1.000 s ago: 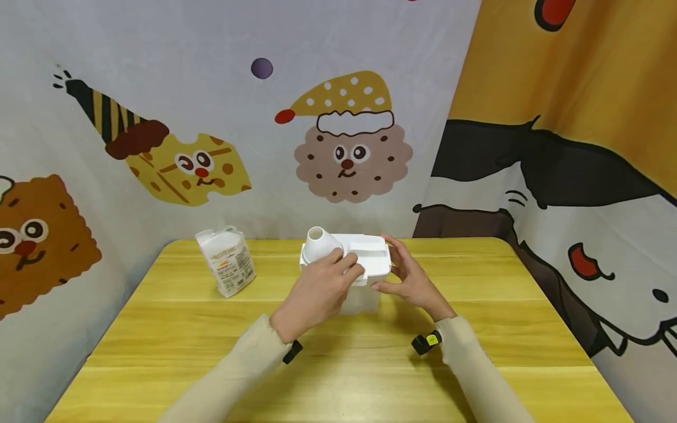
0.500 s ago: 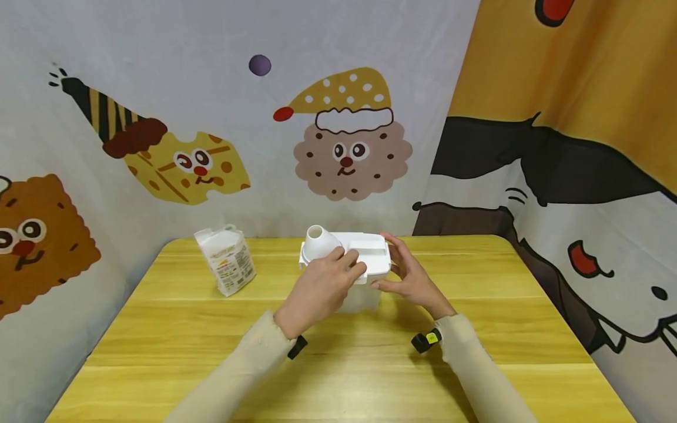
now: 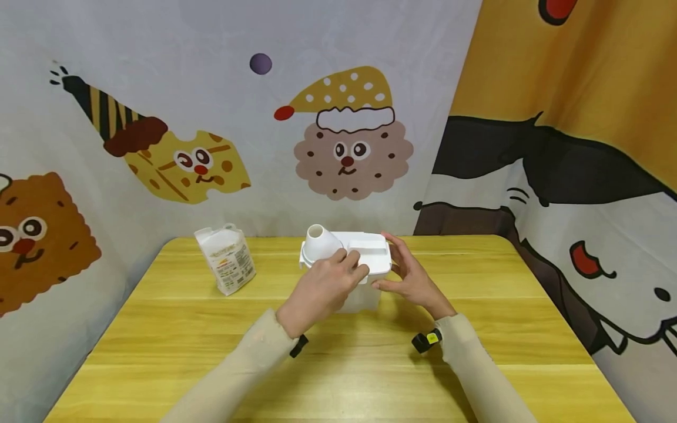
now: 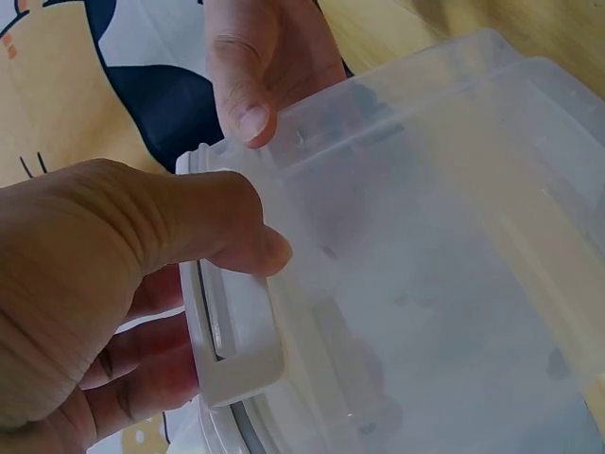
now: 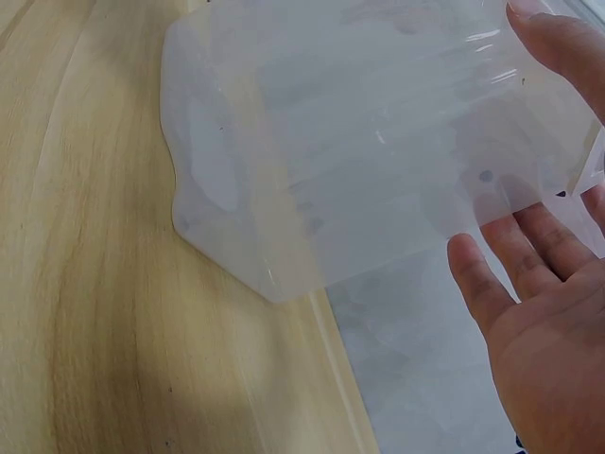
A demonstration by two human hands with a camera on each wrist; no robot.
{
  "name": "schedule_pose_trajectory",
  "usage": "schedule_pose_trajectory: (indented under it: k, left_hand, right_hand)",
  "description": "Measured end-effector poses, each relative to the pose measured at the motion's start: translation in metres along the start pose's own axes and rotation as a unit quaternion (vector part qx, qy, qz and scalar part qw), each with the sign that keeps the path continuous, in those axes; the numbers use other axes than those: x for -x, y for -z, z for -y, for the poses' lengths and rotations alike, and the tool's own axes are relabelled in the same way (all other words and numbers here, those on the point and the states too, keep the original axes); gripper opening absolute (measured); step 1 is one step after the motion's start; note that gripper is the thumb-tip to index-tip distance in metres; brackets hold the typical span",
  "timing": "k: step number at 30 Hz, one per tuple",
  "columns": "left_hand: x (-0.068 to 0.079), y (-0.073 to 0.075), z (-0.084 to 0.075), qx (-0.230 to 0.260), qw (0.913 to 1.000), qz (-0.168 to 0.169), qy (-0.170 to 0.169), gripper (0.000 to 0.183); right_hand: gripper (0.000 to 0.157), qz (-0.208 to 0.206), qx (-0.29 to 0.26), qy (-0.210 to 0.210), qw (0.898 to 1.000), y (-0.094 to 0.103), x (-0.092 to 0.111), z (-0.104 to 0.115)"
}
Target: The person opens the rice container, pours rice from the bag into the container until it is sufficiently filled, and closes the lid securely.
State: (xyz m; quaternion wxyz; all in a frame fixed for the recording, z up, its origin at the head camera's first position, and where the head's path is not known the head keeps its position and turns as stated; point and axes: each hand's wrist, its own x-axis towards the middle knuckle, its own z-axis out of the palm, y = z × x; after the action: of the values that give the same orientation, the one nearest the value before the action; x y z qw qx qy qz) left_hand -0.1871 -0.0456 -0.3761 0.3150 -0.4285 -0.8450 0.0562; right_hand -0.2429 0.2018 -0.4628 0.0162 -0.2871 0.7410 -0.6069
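Observation:
A translucent plastic storage container (image 3: 361,301) with a white lid (image 3: 368,257) stands near the table's back edge. On the lid's left part rises a white cone-shaped spout (image 3: 324,244) with a round opening. My left hand (image 3: 324,288) grips the lid's front edge. In the left wrist view its thumb presses on the white clip (image 4: 250,374), and its fingers lie behind the lid. My right hand (image 3: 412,282) holds the container's right side near the lid, thumb in front and fingers round the far side. In the right wrist view the container's wall (image 5: 359,170) shows through as cloudy.
A white paper-like bag (image 3: 230,264) with printed text stands on the left part of the wooden table (image 3: 370,376). Behind the table hangs a curtain (image 3: 264,194) with cartoon figures. Black cameras with straps sit at both wrists.
My left hand has shifted very slightly to the right along the lid's front edge. The right hand, the container and the bag stay in place.

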Motion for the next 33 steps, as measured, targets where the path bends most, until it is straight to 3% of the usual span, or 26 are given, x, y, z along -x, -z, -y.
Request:
schedule_pose_trajectory:
  k: [16, 33]
  left_hand:
    - [-0.001, -0.001, -0.005, -0.066, 0.9972, 0.006, -0.035, 0.024]
    - [0.0, -0.005, -0.012, -0.117, 0.9926, -0.008, -0.033, 0.007]
  right_hand:
    - [0.102, -0.002, 0.01, 0.01, 1.0, 0.001, 0.001, -0.004]
    - [0.104, -0.006, 0.015, 0.011, 1.0, -0.001, 0.001, -0.003]
